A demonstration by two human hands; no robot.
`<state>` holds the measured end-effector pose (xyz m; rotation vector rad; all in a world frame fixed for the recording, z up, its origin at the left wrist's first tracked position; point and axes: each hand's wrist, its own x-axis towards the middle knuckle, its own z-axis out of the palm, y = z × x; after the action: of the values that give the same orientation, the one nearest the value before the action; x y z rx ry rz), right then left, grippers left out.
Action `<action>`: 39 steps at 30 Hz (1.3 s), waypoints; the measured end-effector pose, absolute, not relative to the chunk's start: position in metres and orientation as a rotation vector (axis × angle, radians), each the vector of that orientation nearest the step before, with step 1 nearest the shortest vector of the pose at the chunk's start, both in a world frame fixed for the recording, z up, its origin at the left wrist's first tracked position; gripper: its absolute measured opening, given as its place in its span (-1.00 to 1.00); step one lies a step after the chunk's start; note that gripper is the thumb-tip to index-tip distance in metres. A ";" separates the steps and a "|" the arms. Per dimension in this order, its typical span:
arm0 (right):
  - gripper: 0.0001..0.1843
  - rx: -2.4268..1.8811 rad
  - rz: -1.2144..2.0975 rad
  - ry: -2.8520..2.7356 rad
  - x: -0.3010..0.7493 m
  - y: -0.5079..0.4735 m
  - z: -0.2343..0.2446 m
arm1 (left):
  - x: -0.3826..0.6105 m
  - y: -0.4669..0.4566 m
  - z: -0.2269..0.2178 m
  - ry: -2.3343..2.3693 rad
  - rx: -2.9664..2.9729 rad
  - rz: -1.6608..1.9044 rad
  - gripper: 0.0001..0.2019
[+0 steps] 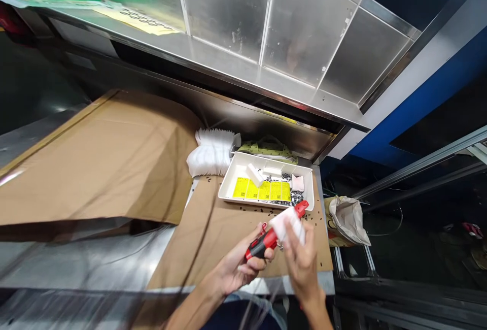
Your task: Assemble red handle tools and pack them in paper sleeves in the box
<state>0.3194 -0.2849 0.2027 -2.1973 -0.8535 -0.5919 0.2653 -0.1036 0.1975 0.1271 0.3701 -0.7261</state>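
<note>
Gripped in the left hand (pixel 243 264), low in the middle of the frame, a red-and-black handle (pixel 261 243), with the fingers curled around it and clamped on. Dangling near that grip, a small red loop (pixel 263 227) and a small metal ring (pixel 280 245). Just to the right, the right hand (pixel 302 269), its fingers (pixel 299 233) close together and pressed on a white pad (pixel 287 224), all slightly blurred. Pad seated around the shaft between the handle and a red tip (pixel 302 208), at lower centre-right.

Beneath both hands, a brown cardboard sheet (pixel 236 238), scattered with small dark pieces (pixel 268 213). Resting on it, above the hands at centre, a white plastic tray (pixel 228 193), which held yellow printed sheets (pixel 261 190), white blocks (pixel 254 174), a pale pink cloth (pixel 298 183) and a heap of silvery bits (pixel 279 197).

Beside the tray, at its upper left, a bundle of white fluffy material (pixel 211 152); behind it, a yellow-green bag (pixel 266 150). At right of the tray, a crumpled paper bag (pixel 348 221). At left of the frame, a large folded sheet of cardboard (pixel 102 162). Across the top, stainless steel panels (pixel 297 25), with a yellow paper (pixel 137 20) at upper left and a blue panel (pixel 418 111) at right.
</note>
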 end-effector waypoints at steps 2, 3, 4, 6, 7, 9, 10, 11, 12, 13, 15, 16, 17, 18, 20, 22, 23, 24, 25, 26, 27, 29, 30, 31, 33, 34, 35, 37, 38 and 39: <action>-0.53 -2.241 -0.659 -0.779 0.321 -0.287 0.206 | 0.266 -0.103 0.195 0.340 0.067 -0.733 -0.54; -0.52 -2.254 -0.674 -0.762 0.322 -0.288 0.208 | 0.267 -0.103 0.194 0.341 0.064 -0.727 -0.54; -0.51 -2.260 -0.652 -0.793 0.322 -0.288 0.210 | 0.267 -0.103 0.194 0.354 0.084 -0.717 -0.52; -0.48 -2.247 -0.530 -0.951 0.318 -0.287 0.214 | 0.268 -0.104 0.197 0.400 0.191 -0.700 -0.48; -0.48 -2.242 -0.471 -1.014 0.316 -0.286 0.216 | 0.268 -0.105 0.200 0.428 0.276 -0.680 -0.47; -0.50 -2.273 -0.420 -1.015 0.311 -0.283 0.218 | 0.267 -0.108 0.207 0.476 0.465 -0.612 -0.47; -0.50 -2.302 -0.429 -0.953 0.309 -0.282 0.218 | 0.266 -0.110 0.210 0.490 0.549 -0.576 -0.47; -0.51 -2.321 -0.434 -0.904 0.308 -0.281 0.217 | 0.266 -0.112 0.212 0.496 0.617 -0.539 -0.46; -0.50 -2.328 -0.428 -0.879 0.307 -0.281 0.216 | 0.265 -0.114 0.214 0.502 0.669 -0.507 -0.45; -0.49 -2.324 -0.406 -0.890 0.306 -0.280 0.214 | 0.264 -0.115 0.215 0.506 0.704 -0.493 -0.43; -0.48 -2.302 -0.371 -0.965 0.305 -0.279 0.210 | 0.264 -0.117 0.215 0.500 0.729 -0.488 -0.39; -0.48 -2.306 -0.386 -0.977 0.306 -0.280 0.209 | 0.264 -0.118 0.214 0.496 0.719 -0.502 -0.39; -0.49 -2.325 -0.420 -0.955 0.306 -0.280 0.208 | 0.264 -0.118 0.212 0.494 0.694 -0.523 -0.40; -0.49 -2.354 -0.462 -0.902 0.307 -0.281 0.208 | 0.265 -0.118 0.210 0.493 0.657 -0.553 -0.41; -0.50 -2.398 -0.502 -0.837 0.305 -0.282 0.209 | 0.267 -0.116 0.203 0.492 0.560 -0.622 -0.43; -0.50 -2.410 -0.459 -0.906 0.303 -0.282 0.213 | 0.269 -0.114 0.196 0.473 0.447 -0.673 -0.43; -0.51 -2.412 -0.447 -0.956 0.303 -0.283 0.215 | 0.270 -0.113 0.191 0.448 0.379 -0.693 -0.43; -0.52 -2.430 -0.452 -0.974 0.305 -0.284 0.217 | 0.270 -0.112 0.187 0.411 0.300 -0.717 -0.43; -0.52 -2.465 -0.473 -0.951 0.309 -0.286 0.219 | 0.271 -0.111 0.183 0.366 0.211 -0.738 -0.45; -0.52 -2.510 -0.504 -0.895 0.314 -0.289 0.221 | 0.271 -0.109 0.179 0.316 0.118 -0.762 -0.48; -0.52 -2.552 -0.530 -0.833 0.320 -0.293 0.223 | 0.271 -0.108 0.175 0.267 0.029 -0.787 -0.50; -0.51 -2.603 -0.538 -0.751 0.330 -0.298 0.225 | 0.271 -0.107 0.170 0.199 -0.105 -0.819 -0.50; -0.51 -2.602 -0.527 -0.744 0.332 -0.299 0.225 | 0.271 -0.106 0.169 0.184 -0.141 -0.824 -0.49; -0.51 -2.590 -0.518 -0.737 0.332 -0.299 0.225 | 0.271 -0.106 0.168 0.182 -0.154 -0.825 -0.48; -0.51 -2.546 -0.481 -0.711 0.323 -0.295 0.224 | 0.270 -0.107 0.170 0.203 -0.107 -0.817 -0.49; -0.51 -2.511 -0.450 -0.726 0.317 -0.291 0.223 | 0.270 -0.108 0.172 0.231 -0.041 -0.798 -0.51; -0.50 -2.471 -0.410 -0.771 0.311 -0.288 0.222 | 0.270 -0.109 0.176 0.276 0.057 -0.766 -0.51; -0.50 -2.412 -0.314 -0.909 0.304 -0.283 0.221 | 0.269 -0.113 0.183 0.382 0.335 -0.657 -0.46; -0.51 -2.402 -0.282 -0.966 0.305 -0.284 0.221 | 0.269 -0.116 0.187 0.424 0.501 -0.590 -0.43; -0.51 -2.416 -0.275 -0.978 0.309 -0.285 0.220 | 0.269 -0.118 0.190 0.452 0.672 -0.527 -0.39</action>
<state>0.3090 -0.2855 0.2202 -2.4163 -0.9780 -0.2752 0.2689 -0.1184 0.1899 0.6725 0.4516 -0.5272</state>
